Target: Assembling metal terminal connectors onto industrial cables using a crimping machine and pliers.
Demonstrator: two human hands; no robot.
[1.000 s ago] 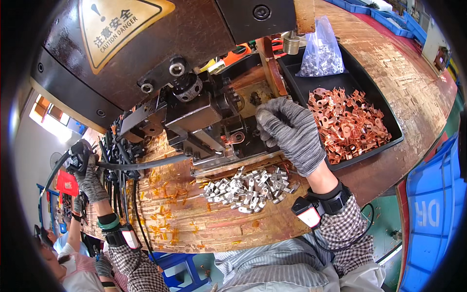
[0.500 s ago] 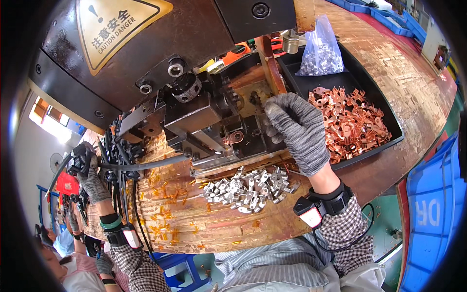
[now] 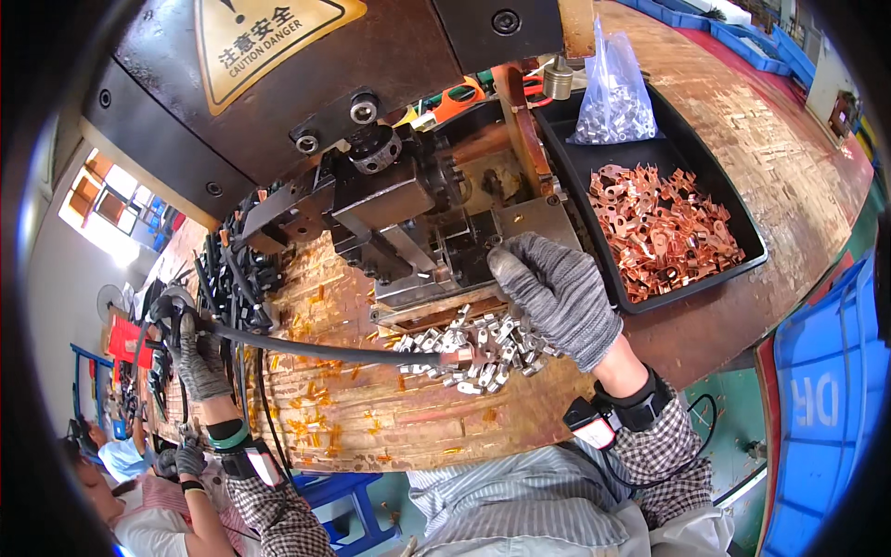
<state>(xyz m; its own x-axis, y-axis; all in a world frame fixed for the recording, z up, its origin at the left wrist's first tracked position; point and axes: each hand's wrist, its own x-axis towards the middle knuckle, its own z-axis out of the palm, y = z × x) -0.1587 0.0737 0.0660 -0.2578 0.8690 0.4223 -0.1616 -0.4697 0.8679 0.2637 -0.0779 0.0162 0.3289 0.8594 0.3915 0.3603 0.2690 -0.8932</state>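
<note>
My gloved left hand (image 3: pixel 199 362) is closed around a black cable (image 3: pixel 306 350). The cable stretches to the right in front of the press, and its free end carries a copper cable lug (image 3: pixel 461 356). That lug hangs over a pile of silver cable lugs (image 3: pixel 492 379) on the bench. Just right of the press die (image 3: pixel 464 243) is my gloved right hand (image 3: pixel 561 299). Its fingers are curled together, and whatever they pinch, if anything, is hidden. No lug shows in the die.
A black tray (image 3: pixel 742 271) at the right holds copper lugs (image 3: pixel 664 232) and a plastic bag (image 3: pixel 613 102) of silver ones. The dark press head (image 3: pixel 278 121) overhangs the bench (image 3: pixel 371 432). Black cables (image 3: pixel 232 278) lie at left. People work beyond my left arm.
The cable end with its copper lug has come out of the die toward me. My right hand has drawn back slightly from the press; my left hand still grips the cable.
</note>
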